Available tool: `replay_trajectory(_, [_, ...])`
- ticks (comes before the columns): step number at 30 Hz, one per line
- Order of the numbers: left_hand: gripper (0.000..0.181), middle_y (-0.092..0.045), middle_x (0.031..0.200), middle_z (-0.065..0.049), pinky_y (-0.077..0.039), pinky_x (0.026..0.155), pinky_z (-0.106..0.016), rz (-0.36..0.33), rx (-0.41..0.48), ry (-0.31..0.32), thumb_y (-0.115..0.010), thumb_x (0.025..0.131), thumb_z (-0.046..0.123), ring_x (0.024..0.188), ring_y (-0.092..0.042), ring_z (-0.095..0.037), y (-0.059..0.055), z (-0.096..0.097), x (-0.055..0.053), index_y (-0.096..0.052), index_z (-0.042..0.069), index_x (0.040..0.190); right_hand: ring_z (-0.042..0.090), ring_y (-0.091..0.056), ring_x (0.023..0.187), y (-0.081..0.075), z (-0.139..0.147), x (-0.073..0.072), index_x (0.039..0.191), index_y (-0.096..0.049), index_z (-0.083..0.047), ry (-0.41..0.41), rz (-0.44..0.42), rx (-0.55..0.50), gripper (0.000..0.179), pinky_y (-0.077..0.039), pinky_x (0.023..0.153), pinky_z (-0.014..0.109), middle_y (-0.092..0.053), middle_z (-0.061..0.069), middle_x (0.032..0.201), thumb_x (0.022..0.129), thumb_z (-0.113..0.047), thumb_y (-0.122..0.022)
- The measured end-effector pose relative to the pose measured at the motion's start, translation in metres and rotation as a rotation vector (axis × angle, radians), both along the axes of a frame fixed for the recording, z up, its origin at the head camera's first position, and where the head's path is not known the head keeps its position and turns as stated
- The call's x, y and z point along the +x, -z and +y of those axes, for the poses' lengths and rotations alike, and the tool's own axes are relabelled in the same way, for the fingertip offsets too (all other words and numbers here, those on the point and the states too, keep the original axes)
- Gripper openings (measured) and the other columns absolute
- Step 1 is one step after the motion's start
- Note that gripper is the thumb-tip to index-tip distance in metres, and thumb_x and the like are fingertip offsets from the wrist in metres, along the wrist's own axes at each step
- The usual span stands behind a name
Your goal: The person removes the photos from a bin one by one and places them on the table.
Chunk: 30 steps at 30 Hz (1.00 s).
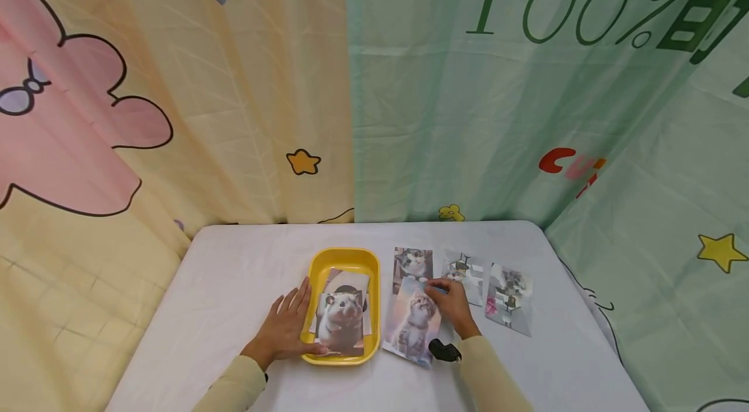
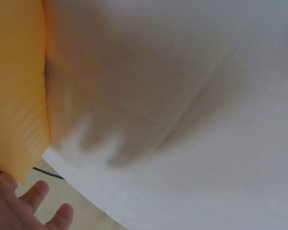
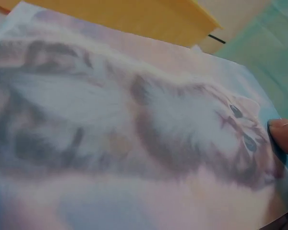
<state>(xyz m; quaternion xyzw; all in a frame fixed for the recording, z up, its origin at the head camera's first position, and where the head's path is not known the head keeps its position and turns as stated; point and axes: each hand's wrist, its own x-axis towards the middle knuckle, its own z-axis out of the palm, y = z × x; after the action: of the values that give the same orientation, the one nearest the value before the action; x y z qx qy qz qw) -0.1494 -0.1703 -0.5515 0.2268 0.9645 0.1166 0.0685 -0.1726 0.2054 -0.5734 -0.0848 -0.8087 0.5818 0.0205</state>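
My left hand (image 1: 285, 327) lies against the left side of a yellow tray (image 1: 376, 308), its fingers fairly straight and the thumb over the near rim. Inside the tray are picture cards, the top one a hamster picture (image 1: 342, 324). The left wrist view catches fingertips (image 2: 36, 194) beside the tray's outer wall (image 2: 19, 86). With thumb and fingers, my right hand (image 1: 450, 301) pinches the upper end of a kitten picture card (image 1: 412, 327), held just right of the tray. That card fills much of the right wrist view, the thumb (image 3: 284, 136) on its edge.
Partly behind the kitten card is another cat picture (image 1: 412, 259). Two more picture cards, one (image 1: 468, 272) and a tilted one (image 1: 509, 298), lie to the right on the white table (image 1: 246, 269). Printed curtains (image 1: 445, 139) hang around the table's back and sides.
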Motion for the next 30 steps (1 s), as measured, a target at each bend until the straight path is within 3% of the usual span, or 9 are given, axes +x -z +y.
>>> replay_trajectory(3, [0.131,-0.013,0.158,-0.021,-0.022,0.110,-0.058,0.008,0.008,0.003,-0.064,0.063,0.079,0.138,-0.028,-0.041,0.000,0.000,0.000,-0.017,-0.008,0.150,0.020,-0.062,0.085,0.008,-0.005,0.003,0.101,-0.073,0.002,-0.044,0.018,0.038,0.017,-0.051,0.066,0.029,-0.067,0.016,0.105,0.088,-0.010,-0.069])
replay_trajectory(7, [0.132,-0.011,0.159,-0.020,-0.020,0.111,-0.057,-0.008,0.010,-0.001,-0.064,0.063,0.079,0.139,-0.026,-0.040,-0.001,0.000,0.001,-0.015,-0.007,0.150,0.029,-0.063,0.093,0.018,-0.011,0.004,0.096,-0.074,-0.001,-0.092,0.064,0.145,0.013,-0.053,0.074,0.037,-0.069,0.014,0.100,0.087,-0.010,-0.070])
replay_trajectory(11, [0.131,-0.011,0.159,-0.020,-0.020,0.111,-0.058,0.001,0.022,0.003,-0.064,0.063,0.079,0.139,-0.027,-0.040,0.000,0.000,0.001,-0.016,-0.007,0.150,0.035,-0.063,0.096,0.022,-0.016,0.005,0.093,-0.075,-0.001,-0.118,0.107,0.189,0.011,-0.052,0.081,0.046,-0.070,0.014,0.096,0.087,-0.009,-0.071])
replay_trajectory(15, [0.131,-0.012,0.159,-0.019,-0.021,0.110,-0.057,0.030,0.032,0.013,-0.063,0.064,0.080,0.138,-0.028,-0.040,0.002,-0.001,0.001,-0.016,-0.007,0.150,0.032,-0.064,0.091,0.023,-0.019,0.006,0.095,-0.075,-0.001,-0.119,0.142,0.240,0.011,-0.053,0.079,0.045,-0.071,0.013,0.093,0.087,-0.009,-0.071])
replay_trajectory(20, [0.131,-0.015,0.158,-0.020,-0.023,0.109,-0.058,0.051,0.050,0.019,-0.063,0.063,0.081,0.137,-0.029,-0.041,0.003,-0.002,0.001,-0.018,-0.008,0.149,0.028,-0.066,0.085,0.021,-0.023,0.007,0.094,-0.075,-0.003,-0.117,0.171,0.278,0.010,-0.054,0.073,0.040,-0.072,0.011,0.090,0.086,-0.006,-0.071])
replay_trajectory(30, [0.132,-0.012,0.159,-0.020,-0.021,0.111,-0.057,0.013,0.018,0.010,-0.061,0.064,0.082,0.139,-0.026,-0.040,0.001,-0.001,-0.001,-0.016,-0.008,0.150,0.028,-0.066,0.085,0.006,-0.022,0.008,0.101,-0.071,0.004,-0.101,0.195,0.257,0.017,-0.055,0.073,0.037,-0.070,0.012,0.091,0.085,0.000,-0.070])
